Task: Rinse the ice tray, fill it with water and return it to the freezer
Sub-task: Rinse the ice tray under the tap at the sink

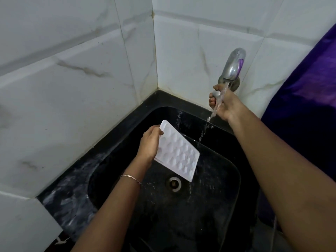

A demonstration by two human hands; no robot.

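Sink (227,179), head view: black basin set in a corner of white tiled wall (72,79). Left hand (150,142) grips the white ice tray (177,151) by its left edge and holds it tilted over the basin, above the drain (174,183), hollows facing up. Right hand (223,102) is curled round the tap handle (216,93) below the steel tap (233,65). Water (214,113) runs, falling close beside the tray's right edge; contact cannot be told. Bracelet (130,178) on left wrist.

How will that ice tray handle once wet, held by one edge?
Probably light and fairly stiff: the left hand holds the tray by one edge without visible sag. Likely slippery soon, since the tap runs beside it.
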